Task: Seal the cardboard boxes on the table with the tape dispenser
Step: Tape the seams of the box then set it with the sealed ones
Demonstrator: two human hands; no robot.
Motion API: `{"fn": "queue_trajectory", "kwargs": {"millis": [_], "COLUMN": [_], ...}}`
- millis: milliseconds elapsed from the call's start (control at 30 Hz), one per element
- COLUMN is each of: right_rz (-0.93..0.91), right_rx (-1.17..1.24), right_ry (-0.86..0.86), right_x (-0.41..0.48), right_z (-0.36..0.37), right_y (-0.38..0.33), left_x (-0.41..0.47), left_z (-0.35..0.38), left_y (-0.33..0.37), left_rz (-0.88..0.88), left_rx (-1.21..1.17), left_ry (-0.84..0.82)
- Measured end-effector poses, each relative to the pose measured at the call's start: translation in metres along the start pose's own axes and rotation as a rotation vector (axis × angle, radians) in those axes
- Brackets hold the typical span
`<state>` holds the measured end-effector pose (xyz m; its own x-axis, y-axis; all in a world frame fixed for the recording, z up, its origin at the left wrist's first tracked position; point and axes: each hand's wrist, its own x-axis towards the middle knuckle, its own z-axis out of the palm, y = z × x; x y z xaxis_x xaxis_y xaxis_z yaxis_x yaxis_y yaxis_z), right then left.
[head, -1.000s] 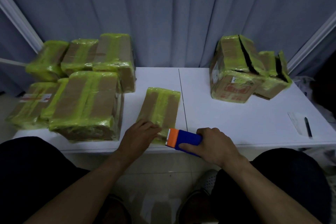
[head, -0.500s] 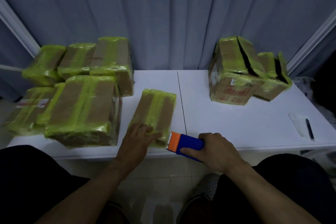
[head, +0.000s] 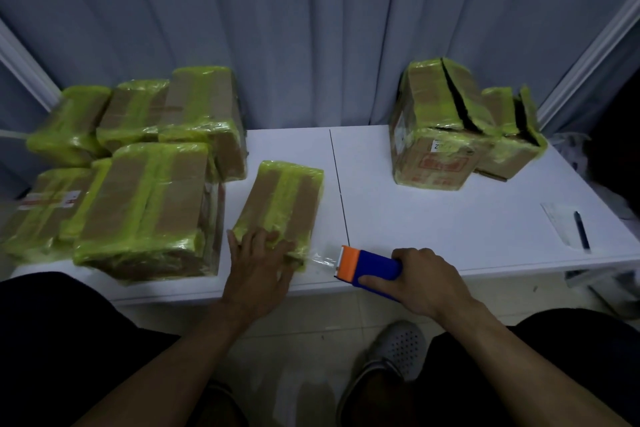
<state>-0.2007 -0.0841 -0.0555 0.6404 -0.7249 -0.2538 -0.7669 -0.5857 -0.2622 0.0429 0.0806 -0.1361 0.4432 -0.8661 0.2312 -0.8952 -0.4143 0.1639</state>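
On the left of the white folding table (head: 433, 218), a pile of cardboard boxes wrapped in yellow-green tape (head: 138, 191) sits as it did a second ago. Just right of the pile lies the flat cardboard box banded with yellow-green tape (head: 287, 198), its long side running away from the person and tilted a little to the right. The left hand (head: 258, 263) lies flat on the near end of this box with its fingers straight and spread, pressing down; a second ago the same fingers were bunched closer together on that edge. From the box's near right corner a short strip of clear tape (head: 320, 257) now stretches to the blue plastic tape dispenser with an orange head (head: 370, 263). Half a second ago the orange head sat against the box beside the left hand; it has since drawn off to the right, so a gap shows between box and head, bridged by the strip. The right hand (head: 426, 279) grips the dispenser's blue body, fingers curled round it, near the table's front edge. Further right, toward the back, two tape-covered cardboard cartons with split-open tops (head: 440, 135) stand unmoved, and near the right edge a slip of white paper (head: 557, 222) lies with a dark pen (head: 580, 230) on it.
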Motion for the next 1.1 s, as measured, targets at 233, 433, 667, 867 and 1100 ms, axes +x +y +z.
{"fn": "queue_trajectory", "kwargs": {"millis": [233, 433, 667, 867, 1100], "right_rz": [-0.003, 0.023, 0.003, -0.046, -0.048], "right_rx": [-0.098, -0.191, -0.177, -0.267, -0.321], "right_ry": [-0.085, -0.057, -0.107, -0.093, -0.073], "right_x": [0.024, 0.039, 0.054, 0.062, 0.062], "right_z": [0.019, 0.026, 0.032, 0.028, 0.029], "right_y": [-0.010, -0.029, -0.055, -0.064, -0.072], "left_x": [0.012, 0.013, 0.013, 0.017, 0.028], "left_z": [-0.001, -0.002, -0.002, 0.001, 0.001], "left_y": [0.005, 0.004, 0.002, 0.005, 0.015], "left_rz": [-0.079, -0.090, -0.101, -0.127, -0.190], "left_rx": [-0.075, -0.105, -0.154, -0.149, -0.373], "left_ry": [0.001, -0.047, -0.054, -0.056, -0.027]}}
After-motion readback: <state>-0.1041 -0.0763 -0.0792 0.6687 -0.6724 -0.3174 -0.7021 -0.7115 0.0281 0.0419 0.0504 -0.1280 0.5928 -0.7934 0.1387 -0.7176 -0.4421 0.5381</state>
